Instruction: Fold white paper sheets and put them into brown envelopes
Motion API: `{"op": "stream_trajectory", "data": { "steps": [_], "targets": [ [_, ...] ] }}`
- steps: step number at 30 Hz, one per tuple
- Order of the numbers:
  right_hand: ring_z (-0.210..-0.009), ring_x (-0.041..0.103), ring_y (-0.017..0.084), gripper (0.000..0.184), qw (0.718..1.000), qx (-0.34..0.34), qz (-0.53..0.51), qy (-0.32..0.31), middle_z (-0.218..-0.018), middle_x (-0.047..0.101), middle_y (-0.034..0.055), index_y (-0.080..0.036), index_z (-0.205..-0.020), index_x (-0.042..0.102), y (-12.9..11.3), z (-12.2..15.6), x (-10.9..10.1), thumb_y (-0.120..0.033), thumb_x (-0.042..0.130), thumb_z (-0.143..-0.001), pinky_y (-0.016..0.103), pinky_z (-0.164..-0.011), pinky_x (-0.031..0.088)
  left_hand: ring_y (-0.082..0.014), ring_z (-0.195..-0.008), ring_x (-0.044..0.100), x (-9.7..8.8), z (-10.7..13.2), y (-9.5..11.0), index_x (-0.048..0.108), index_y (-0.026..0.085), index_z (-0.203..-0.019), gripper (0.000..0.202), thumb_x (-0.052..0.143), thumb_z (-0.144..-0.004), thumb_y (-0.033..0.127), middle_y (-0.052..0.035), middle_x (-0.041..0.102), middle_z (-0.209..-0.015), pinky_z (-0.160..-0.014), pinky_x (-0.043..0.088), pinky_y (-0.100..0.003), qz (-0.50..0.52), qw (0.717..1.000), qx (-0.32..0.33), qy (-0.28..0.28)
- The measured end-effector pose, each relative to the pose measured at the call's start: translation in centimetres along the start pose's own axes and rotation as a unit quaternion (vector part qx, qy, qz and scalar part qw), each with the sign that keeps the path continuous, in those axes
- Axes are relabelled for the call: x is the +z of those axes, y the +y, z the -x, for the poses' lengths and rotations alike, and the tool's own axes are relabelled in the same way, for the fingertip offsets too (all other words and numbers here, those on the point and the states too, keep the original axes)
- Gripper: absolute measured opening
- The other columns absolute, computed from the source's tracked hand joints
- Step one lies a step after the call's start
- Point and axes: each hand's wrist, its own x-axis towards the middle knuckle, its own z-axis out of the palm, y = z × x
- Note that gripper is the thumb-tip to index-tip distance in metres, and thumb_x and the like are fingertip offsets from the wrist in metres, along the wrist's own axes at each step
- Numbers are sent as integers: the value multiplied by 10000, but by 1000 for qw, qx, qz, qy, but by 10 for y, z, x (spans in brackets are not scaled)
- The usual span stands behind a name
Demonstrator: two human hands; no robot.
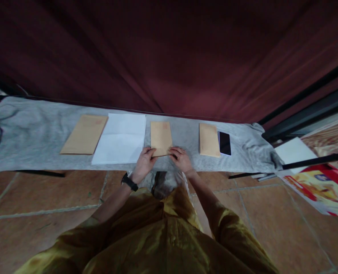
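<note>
A small brown envelope [160, 137] lies upright in the middle of the grey cloth-covered table [28, 129]. My left hand [143, 163] pinches its near left corner, fingers closed on the edge; a black watch sits on that wrist. My right hand [180, 159] grips the near right corner the same way. A white sheet of paper [120, 137] lies just left of the envelope, touching it or nearly so. Further left rests a larger brown envelope [84, 134].
Right of my hands lies another brown envelope [209, 140] with a black phone [225, 143] beside it. A dark red curtain [169, 57] hangs behind the table. White paper [295, 150] and a colourful poster [320, 188] sit on the tiled floor at right.
</note>
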Motion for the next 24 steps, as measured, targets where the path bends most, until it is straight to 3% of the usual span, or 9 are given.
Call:
{"op": "stream_trajectory", "data": {
  "steps": [10,13,16,20,24],
  "targets": [
    [-1083,622,199,183,997,59,-28,32,-1118,684,60,-233,-1048,708,-8,-7,2,-258,538,-987,358,-991,490,-233,-1024,646,-2,-4,11,669,189,-1150,289,564,-882,220,-97,610,-1181,-980,538,-379,-55,998,-21,11],
    [-1070,620,202,159,997,67,-27,39,-1097,675,54,-242,-1021,695,-9,-7,3,-241,543,-976,363,-983,495,-264,-1093,627,-2,0,18,649,203,-1202,316,547,-903,211,-111,609,-1234,-997,523,-412,-93,995,-24,25],
    [-1057,621,207,139,996,68,-31,47,-1089,674,53,-249,-1012,687,-10,-8,4,-229,558,-965,368,-975,503,-311,-1260,547,2,9,26,622,218,-1272,359,488,-939,185,-136,580,-1354,-1092,446,-495,-123,991,33,29],
    [-1057,624,210,152,996,71,-25,42,-1093,675,67,-236,-1022,690,-9,-8,5,-221,551,-963,365,-964,511,-261,-1358,505,16,23,31,606,216,-1312,380,444,-970,176,-116,598,-1398,-1171,391,-464,-110,982,146,-56],
    [-1079,625,207,183,997,67,-21,40,-1118,679,65,-237,-1047,693,-9,-7,2,-215,526,-975,370,-982,502,-261,-1419,464,26,32,30,555,161,-1384,414,435,-996,244,-142,550,-1480,-1204,361,-462,-125,980,145,-61]
  ]
}}
